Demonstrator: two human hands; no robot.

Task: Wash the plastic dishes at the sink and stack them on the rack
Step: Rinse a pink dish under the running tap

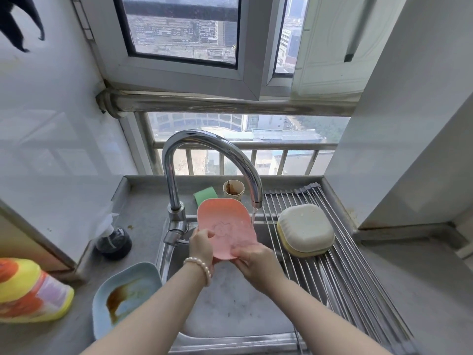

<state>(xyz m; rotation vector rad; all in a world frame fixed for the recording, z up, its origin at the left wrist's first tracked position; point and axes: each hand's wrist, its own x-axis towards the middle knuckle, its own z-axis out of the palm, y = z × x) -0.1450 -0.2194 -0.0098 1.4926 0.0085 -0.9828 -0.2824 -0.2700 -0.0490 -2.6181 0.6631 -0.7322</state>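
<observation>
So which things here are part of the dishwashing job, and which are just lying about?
Part of the job:
pink plastic dish, held by left hand and right hand
dirty light-blue plastic dish
cream and yellow dishes stacked upside down
metal roll-up rack
chrome faucet, running
steel sink

Lying about:
stained paper cup
green sponge
dark spray bottle
yellow-orange bottle

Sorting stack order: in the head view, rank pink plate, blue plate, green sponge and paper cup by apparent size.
1. Blue plate, though it is nearer the camera
2. Pink plate
3. Green sponge and paper cup look alike; the sponge is partly hidden.
</observation>
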